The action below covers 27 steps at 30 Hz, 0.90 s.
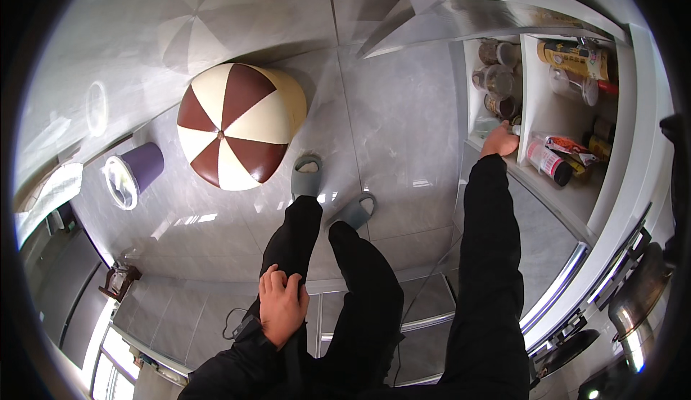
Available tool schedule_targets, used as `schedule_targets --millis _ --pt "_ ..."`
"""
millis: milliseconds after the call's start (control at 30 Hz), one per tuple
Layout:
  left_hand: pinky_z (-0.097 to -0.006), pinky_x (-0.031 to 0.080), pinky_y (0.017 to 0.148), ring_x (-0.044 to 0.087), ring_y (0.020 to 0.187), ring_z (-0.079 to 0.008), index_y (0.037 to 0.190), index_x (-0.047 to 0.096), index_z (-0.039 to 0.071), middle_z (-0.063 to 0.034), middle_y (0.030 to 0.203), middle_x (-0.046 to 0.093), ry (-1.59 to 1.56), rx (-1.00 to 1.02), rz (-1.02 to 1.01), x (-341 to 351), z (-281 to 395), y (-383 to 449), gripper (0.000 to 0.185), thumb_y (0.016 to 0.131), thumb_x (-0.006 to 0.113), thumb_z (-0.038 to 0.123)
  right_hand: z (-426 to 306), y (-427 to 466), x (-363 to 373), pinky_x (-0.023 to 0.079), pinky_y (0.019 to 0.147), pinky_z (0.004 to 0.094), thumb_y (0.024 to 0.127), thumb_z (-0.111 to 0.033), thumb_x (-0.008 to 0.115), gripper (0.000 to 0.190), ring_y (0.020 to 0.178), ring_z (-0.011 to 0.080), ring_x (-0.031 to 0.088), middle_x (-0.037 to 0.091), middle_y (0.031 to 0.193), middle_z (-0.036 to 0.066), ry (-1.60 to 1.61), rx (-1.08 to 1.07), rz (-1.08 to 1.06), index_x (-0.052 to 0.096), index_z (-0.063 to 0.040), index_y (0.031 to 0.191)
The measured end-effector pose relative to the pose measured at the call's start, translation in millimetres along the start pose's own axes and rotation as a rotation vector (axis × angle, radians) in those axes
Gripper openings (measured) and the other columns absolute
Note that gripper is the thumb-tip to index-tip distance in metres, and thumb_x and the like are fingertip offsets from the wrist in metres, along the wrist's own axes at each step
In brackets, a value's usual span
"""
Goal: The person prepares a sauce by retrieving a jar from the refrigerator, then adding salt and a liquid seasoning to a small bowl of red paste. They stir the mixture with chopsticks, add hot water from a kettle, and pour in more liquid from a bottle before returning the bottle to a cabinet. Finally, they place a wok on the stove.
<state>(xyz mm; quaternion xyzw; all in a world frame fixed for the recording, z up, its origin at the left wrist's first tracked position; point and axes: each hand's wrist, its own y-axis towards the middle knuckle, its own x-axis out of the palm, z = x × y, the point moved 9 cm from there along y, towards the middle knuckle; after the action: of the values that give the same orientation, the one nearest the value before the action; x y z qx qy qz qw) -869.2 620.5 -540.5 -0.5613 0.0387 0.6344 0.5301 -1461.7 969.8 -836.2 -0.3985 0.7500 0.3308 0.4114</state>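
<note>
My right hand (501, 141) reaches into the lower left part of an open white cabinet (561, 184), its fingers by the front edge near a small whitish container. What it holds there, if anything, is hidden. Just above it stand a dark-filled jar (501, 106), a clear plastic jar (494, 81) and another filled jar (495, 53). Right of the divider lie a pink-labelled bottle (548, 162) with a black cap, a red snack packet (571, 145), a clear plastic tub (573, 85) and a yellow package (573, 60). My left hand (283, 303) rests on my thigh, fingers slightly spread.
A brown-and-cream round stool (243, 127) stands against the wall, with a purple lined bin (137, 173) to its left. The cabinet's raised door (507, 19) juts out above the shelves. Pans (569, 348) sit at the lower right. A cable runs beside my legs.
</note>
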Motion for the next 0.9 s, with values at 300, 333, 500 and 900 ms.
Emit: schedule_targets --millis 300,333,500,900 --pt "-0.0579 0.046 0.111 0.057 0.127 -0.0449 0.113 0.072 0.006 -0.0166 0.108 0.055 -0.036 0.111 0.063 -12.3 18.3 51.9 0.028 0.087 0.079 0.013 -78.8 -128.6 -75.8 0.053 0.101 0.0486 0.097 -0.007 0.079 0.033 0.118 0.0385 0.064 0.067 0.133 0.019 0.509 -0.334 -0.181 0.067 0.001 0.126" --pt "-0.0583 0.046 0.111 0.057 0.127 -0.0447 0.113 0.072 0.006 -0.0163 0.107 0.055 -0.048 0.123 0.067 -12.1 19.4 59.0 0.028 0.087 0.079 0.014 -93.2 -137.3 -91.2 0.051 0.104 0.048 0.098 -0.007 0.078 0.032 0.119 0.0381 0.063 0.066 0.135 0.018 0.43 -0.501 -0.11 0.067 0.0 0.127" --pt "-0.0612 0.044 0.114 0.056 0.13 -0.0437 0.114 0.074 0.009 -0.0145 0.107 0.054 -0.074 0.196 0.09 -5.5 22.3 89.4 0.029 0.086 0.081 0.016 -111.0 -132.4 -94.4 0.047 0.11 0.0475 0.098 -0.001 0.076 0.032 0.128 0.0368 0.059 0.066 0.138 0.014 0.261 -0.785 0.057 0.07 -0.003 0.129" --pt "-0.0707 0.041 0.117 0.06 0.128 -0.0439 0.112 0.077 0.01 -0.0123 0.099 0.049 -0.152 0.399 0.253 25.2 21.1 140.7 0.04 0.074 0.086 0.008 -96.1 -18.4 4.6 0.046 0.112 0.0499 0.093 0.0 0.078 0.028 0.123 0.0401 0.063 0.072 0.128 0.02 0.444 -0.566 0.335 0.073 0.001 0.12"
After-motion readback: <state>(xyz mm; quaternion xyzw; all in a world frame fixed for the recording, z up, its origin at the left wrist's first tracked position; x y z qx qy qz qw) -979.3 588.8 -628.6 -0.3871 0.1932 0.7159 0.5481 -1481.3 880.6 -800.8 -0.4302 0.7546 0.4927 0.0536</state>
